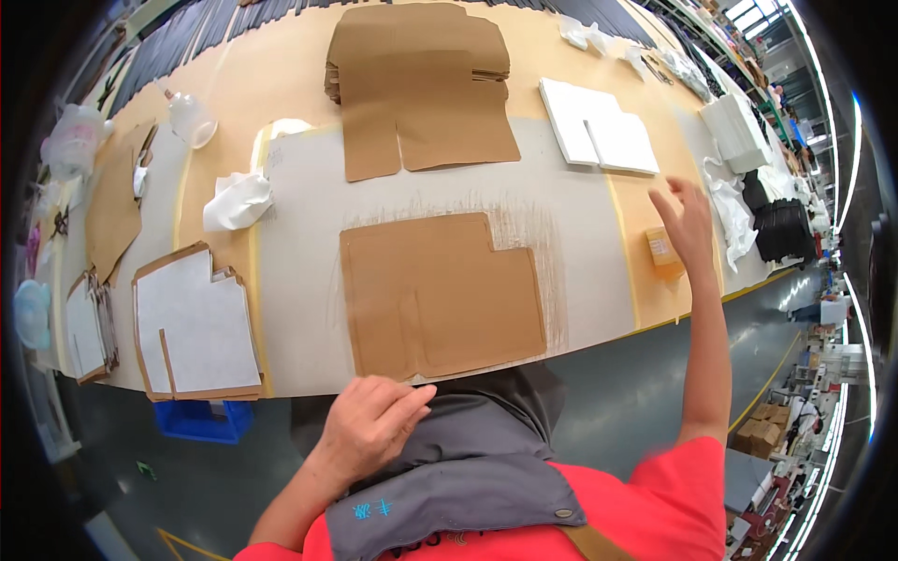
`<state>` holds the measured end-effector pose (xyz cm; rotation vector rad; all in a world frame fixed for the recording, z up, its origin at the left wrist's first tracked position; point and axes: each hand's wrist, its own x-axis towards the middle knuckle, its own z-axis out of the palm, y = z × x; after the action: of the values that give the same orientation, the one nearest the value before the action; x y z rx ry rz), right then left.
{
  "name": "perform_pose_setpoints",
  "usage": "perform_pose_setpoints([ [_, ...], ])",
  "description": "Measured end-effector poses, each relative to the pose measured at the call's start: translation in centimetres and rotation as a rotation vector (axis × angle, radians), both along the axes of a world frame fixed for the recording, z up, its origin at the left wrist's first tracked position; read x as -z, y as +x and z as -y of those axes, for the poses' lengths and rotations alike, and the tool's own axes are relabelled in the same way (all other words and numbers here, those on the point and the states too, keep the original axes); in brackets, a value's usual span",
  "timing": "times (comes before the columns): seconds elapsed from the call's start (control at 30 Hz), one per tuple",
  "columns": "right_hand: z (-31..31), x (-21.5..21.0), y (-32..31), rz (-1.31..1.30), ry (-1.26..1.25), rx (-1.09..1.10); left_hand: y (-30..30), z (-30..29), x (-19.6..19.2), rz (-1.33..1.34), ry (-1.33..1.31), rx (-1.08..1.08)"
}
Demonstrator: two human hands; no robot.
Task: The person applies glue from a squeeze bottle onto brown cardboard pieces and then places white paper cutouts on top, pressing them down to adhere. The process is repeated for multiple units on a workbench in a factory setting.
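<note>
A flat brown leather-like panel (449, 299) with a notched top right corner and a slit lies in front of me at the table's near edge. My left hand (374, 421) is just below that edge, its fingers curled together; I see nothing in them. Out to the right, my right hand (687, 224) hangs open with fingers apart, slightly blurred, beside an orange-yellow container (664, 254). Farther off, nearest that hand, is a stack of white cut pieces (599, 126) with a slit.
A stack of brown panels (421, 93) lies at the far middle. On the left are white-faced panels (196, 318), a crumpled white cloth (238, 201) and a clear bottle (190, 117). Black bundled material (784, 229) sits at the right edge. A blue crate (203, 421) stands below the table.
</note>
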<state>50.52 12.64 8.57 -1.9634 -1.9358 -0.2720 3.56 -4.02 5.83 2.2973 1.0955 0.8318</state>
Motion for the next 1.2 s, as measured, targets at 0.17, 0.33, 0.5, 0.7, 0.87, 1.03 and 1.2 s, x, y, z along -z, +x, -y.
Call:
perform_pose_setpoints([
  [0.17, -10.6, 1.4, -5.8, -0.322, -0.262, -0.163, 1.7, -8.4, -2.0, -0.095, 0.165, 0.196],
  [0.33, -17.4, 4.3, -8.5, -0.191, -0.36, -0.018, 6.2, -18.1, -0.9, -0.194, 0.29, 0.26],
  [0.5, -19.8, 6.2, -8.4, -0.093, -0.353, 0.003, 10.2, -25.0, 1.2, -0.222, 0.303, 0.272],
  [0.7, -21.2, 6.2, -9.0, -0.113, -0.298, 0.03, 13.1, -28.6, 2.0, -0.232, 0.306, 0.271],
  [0.87, -21.3, 6.3, -8.4, -0.179, -0.283, 0.045, 13.7, -29.9, 2.4, -0.249, 0.295, 0.265],
  [1.03, -21.5, 6.5, -7.8, -0.263, -0.265, 0.054, 14.6, -31.1, 2.5, -0.245, 0.251, 0.235],
  [1.2, -21.3, 7.0, -6.7, -0.482, -0.229, 0.073, 18.7, -33.2, 3.1, -0.155, 0.198, 0.062],
])
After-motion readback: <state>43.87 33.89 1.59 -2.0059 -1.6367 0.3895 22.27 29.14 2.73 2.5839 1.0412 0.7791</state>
